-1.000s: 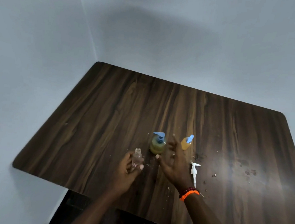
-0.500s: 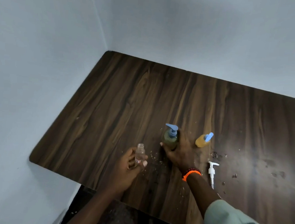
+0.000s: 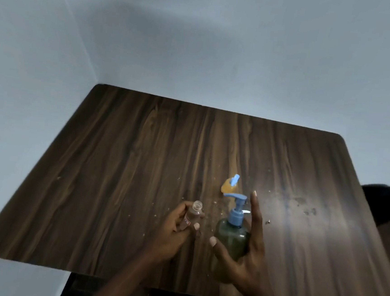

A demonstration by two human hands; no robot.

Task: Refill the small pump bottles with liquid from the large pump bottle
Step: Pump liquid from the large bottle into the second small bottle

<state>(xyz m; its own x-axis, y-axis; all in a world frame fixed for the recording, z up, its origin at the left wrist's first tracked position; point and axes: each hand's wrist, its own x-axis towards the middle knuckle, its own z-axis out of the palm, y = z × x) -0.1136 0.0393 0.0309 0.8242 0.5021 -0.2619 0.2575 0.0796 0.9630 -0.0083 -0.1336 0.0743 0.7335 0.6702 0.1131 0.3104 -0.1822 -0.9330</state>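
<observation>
My right hand (image 3: 248, 258) grips the large greenish pump bottle (image 3: 231, 238) with its blue pump head, lifted off the table and close to me. My index finger stretches up beside the pump. My left hand (image 3: 172, 228) holds a small clear bottle (image 3: 193, 215) with no cap, its open neck pointing up, just left of the large bottle. Another small bottle with orange liquid and a blue pump (image 3: 229, 185) stands on the table behind them. A white pump part shows only as a sliver (image 3: 246, 211) behind my right hand.
The dark wooden table (image 3: 128, 165) stands in a corner of pale walls. Spilled drops and specks (image 3: 302, 204) dot the surface right of the bottles. A dark object (image 3: 385, 202) lies beyond the table's right edge.
My right hand reached to the large pump bottle, gripped it and lifted it toward me. My left hand kept hold of the small open bottle. The camera view shifted.
</observation>
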